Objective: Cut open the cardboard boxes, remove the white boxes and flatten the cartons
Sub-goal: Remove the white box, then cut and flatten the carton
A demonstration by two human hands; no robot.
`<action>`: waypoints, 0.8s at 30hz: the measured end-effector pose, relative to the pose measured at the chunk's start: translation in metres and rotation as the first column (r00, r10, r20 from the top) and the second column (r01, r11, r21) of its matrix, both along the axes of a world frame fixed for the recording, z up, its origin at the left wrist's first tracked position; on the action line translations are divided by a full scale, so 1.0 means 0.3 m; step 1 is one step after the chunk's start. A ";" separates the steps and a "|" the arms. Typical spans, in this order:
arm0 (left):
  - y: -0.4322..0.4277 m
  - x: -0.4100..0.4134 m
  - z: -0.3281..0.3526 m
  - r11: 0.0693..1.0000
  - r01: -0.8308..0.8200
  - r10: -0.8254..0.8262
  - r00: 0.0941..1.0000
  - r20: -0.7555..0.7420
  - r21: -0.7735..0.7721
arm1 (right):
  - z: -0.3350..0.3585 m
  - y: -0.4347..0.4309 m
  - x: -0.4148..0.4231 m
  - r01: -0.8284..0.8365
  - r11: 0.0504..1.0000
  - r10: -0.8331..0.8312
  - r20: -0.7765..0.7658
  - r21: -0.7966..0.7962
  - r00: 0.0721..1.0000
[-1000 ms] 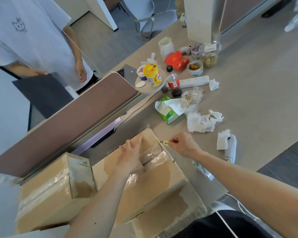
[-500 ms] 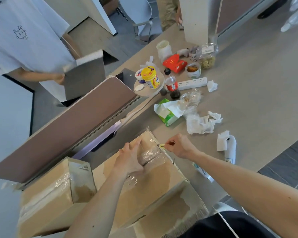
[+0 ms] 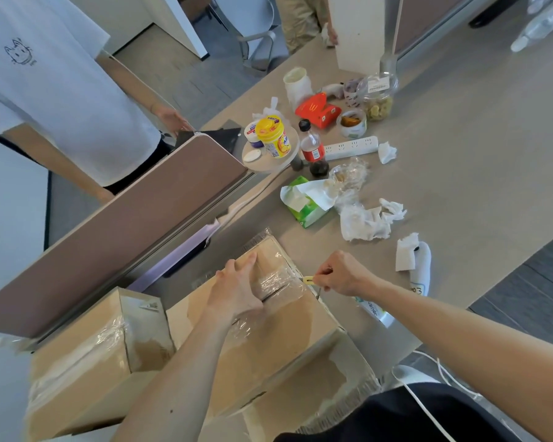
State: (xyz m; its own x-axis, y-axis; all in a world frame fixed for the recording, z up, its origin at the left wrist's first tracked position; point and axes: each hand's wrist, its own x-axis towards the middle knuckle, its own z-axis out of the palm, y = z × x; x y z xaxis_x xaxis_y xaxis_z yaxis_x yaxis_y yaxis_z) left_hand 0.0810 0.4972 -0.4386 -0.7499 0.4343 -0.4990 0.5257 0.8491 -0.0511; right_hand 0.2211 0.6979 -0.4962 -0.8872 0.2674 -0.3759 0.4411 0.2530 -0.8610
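Right hand (image 3: 339,275) pinches a yellow cutter (image 3: 308,279), blade indistinct; flat left hand (image 3: 237,291) presses the taped carton (image 3: 288,330).

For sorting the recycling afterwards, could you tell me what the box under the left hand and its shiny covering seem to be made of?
The box looks like brown cardboard, matte, with a dull face. Its covering seems clear plastic tape or film: glossy, wrinkled, catching highlights.

Red carton (image 3: 316,111): golden arches logo (other labels unreadable).
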 end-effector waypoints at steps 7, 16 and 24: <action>-0.004 0.012 -0.006 1.000 0.003 -0.003 1.000 -0.004 0.021 | 0.023 -0.003 0.068 -0.051 0.998 0.052 0.046 -0.040 0.998; -0.021 0.002 -0.027 1.000 -0.007 0.008 1.000 -0.004 0.028 | 0.040 0.008 0.098 -0.024 0.999 0.022 0.050 0.042 0.999; -0.046 0.008 -0.041 0.999 0.013 -0.012 1.000 -0.010 0.048 | 0.039 -0.020 0.127 0.064 0.990 -0.071 0.051 0.122 0.996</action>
